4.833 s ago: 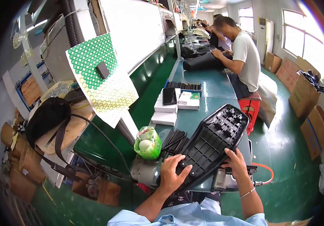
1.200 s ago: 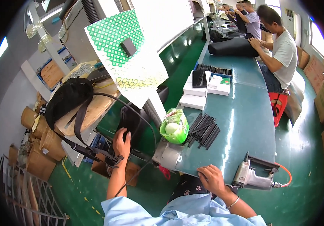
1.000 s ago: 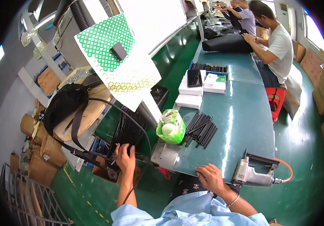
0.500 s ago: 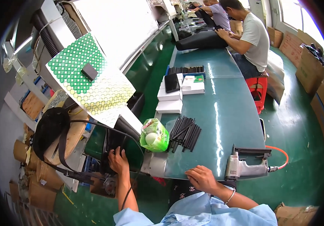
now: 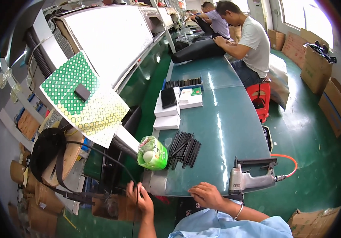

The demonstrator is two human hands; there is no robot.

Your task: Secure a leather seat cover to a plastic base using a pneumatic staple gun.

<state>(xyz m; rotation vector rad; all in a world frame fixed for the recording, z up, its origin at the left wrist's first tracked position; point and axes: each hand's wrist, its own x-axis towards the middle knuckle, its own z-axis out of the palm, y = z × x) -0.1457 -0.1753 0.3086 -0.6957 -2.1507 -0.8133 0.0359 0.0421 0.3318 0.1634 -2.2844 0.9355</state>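
Observation:
My left hand (image 5: 142,200) is raised beside the table's near left corner, fingers bent round a black cable (image 5: 117,162) that comes from a black bag (image 5: 48,148). My right hand (image 5: 207,194) rests on the near edge of the green-topped table (image 5: 202,152), fingers loosely laid out, holding nothing. Right of it lies a grey staple gun (image 5: 254,179) with an orange air hose (image 5: 291,160). Ahead is a pile of black strips (image 5: 184,150). Beside the pile stands a green plastic container (image 5: 152,154) with a white round object inside.
White boxes (image 5: 167,122) and a black phone (image 5: 168,97) sit farther up the table, before a blue tray of dark strips (image 5: 183,82). A tilted board with green and yellow stickers (image 5: 95,115) stands left. A co-worker (image 5: 254,37) handles a black padded piece (image 5: 198,50).
My left hand has come back from the dark area below the table's left side, and the cable now runs through it. My right hand stays on the table edge. The view has shifted slightly.

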